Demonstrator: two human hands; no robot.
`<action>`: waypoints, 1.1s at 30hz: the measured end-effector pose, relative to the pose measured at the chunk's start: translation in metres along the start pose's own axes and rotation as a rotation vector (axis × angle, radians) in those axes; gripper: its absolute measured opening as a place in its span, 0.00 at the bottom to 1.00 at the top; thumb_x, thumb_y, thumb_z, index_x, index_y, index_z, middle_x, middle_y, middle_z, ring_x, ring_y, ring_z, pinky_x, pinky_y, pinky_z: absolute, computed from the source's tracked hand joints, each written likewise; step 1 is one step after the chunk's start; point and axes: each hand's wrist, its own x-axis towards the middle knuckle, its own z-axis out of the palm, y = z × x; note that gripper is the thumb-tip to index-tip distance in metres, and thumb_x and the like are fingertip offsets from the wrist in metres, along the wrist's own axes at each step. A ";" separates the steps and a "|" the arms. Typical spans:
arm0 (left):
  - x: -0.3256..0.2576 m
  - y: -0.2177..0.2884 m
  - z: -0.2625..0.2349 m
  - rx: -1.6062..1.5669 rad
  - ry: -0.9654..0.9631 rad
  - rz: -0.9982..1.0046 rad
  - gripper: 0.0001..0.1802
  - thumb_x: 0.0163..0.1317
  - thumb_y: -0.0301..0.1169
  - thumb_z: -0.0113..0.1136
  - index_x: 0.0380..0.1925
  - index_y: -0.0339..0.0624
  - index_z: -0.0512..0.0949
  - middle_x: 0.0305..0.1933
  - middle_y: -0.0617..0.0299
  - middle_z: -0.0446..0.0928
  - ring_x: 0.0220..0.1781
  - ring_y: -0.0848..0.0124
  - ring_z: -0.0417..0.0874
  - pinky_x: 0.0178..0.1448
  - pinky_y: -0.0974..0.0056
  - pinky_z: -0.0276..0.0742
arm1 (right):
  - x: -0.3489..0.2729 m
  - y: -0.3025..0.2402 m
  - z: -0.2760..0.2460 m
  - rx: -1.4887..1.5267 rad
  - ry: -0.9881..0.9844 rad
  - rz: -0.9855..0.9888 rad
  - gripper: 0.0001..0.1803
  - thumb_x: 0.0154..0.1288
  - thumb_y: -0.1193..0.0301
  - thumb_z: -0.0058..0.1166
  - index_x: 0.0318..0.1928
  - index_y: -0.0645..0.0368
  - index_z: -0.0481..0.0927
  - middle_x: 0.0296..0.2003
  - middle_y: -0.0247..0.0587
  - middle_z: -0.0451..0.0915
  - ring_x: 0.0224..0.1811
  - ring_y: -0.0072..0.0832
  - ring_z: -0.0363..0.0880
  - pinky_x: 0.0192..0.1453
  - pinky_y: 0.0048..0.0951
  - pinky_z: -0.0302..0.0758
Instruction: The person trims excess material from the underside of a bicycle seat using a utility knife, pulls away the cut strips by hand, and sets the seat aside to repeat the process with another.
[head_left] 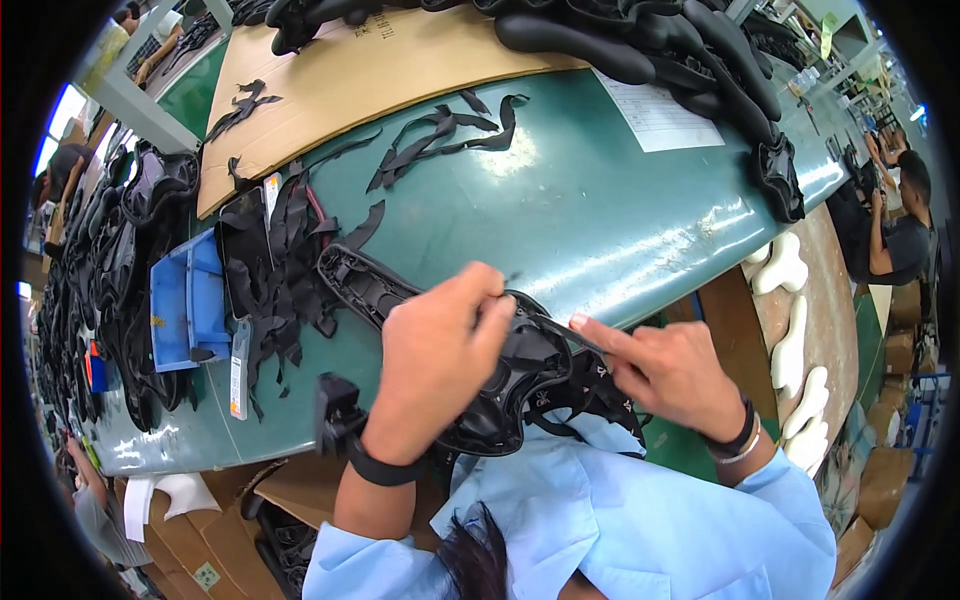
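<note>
A black bicycle saddle [368, 282], its hollow underside facing up, lies between my hands over the table's near edge, its narrow nose pointing to the far left. Above its middle, my left hand [440, 335] is closed in a pinch; a small dark blurred bit shows at its fingertips, too unclear to name. My right hand [665, 370] grips the saddle's right rim, the index finger stretched along the edge and the other fingers curled. Part of the saddle is hidden behind my left hand.
Black scrap strips [290, 250] lie beside a blue bin [190, 305] on the green table [580, 200]. Cardboard [370, 80], a paper sheet [660, 115] and stacked black saddles [690, 50] lie at the back. White foam pads [790, 345] sit at right. A co-worker [905, 220] sits beyond.
</note>
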 end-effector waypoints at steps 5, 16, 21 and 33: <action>0.021 -0.025 0.027 -0.052 -0.108 0.261 0.15 0.52 0.34 0.65 0.14 0.38 0.74 0.20 0.59 0.70 0.30 0.64 0.69 0.36 0.62 0.63 | 0.009 0.008 -0.001 -0.060 0.028 -0.095 0.35 0.57 0.73 0.56 0.67 0.37 0.71 0.15 0.34 0.71 0.15 0.34 0.73 0.21 0.36 0.68; 0.044 -0.093 0.004 -2.009 0.021 -0.088 0.04 0.60 0.33 0.63 0.34 0.50 0.80 0.36 0.68 0.78 0.41 0.73 0.75 0.51 0.62 0.66 | -0.036 -0.062 0.039 0.407 0.043 0.366 0.38 0.63 0.71 0.53 0.73 0.59 0.55 0.15 0.45 0.76 0.14 0.43 0.75 0.20 0.43 0.70; 0.044 -0.033 0.006 -0.423 0.284 0.055 0.35 0.53 0.46 0.72 0.57 0.37 0.75 0.51 0.53 0.80 0.57 0.61 0.76 0.60 0.56 0.68 | -0.026 -0.040 0.036 0.409 0.074 0.371 0.35 0.63 0.68 0.52 0.71 0.56 0.60 0.17 0.48 0.78 0.17 0.48 0.77 0.23 0.46 0.72; -0.045 -0.050 -0.029 -0.516 0.077 -0.359 0.27 0.56 0.30 0.69 0.55 0.32 0.74 0.52 0.58 0.80 0.52 0.72 0.78 0.60 0.65 0.73 | -0.007 0.012 0.037 0.548 0.322 0.036 0.30 0.63 0.79 0.56 0.67 0.49 0.71 0.27 0.43 0.79 0.23 0.35 0.75 0.30 0.32 0.74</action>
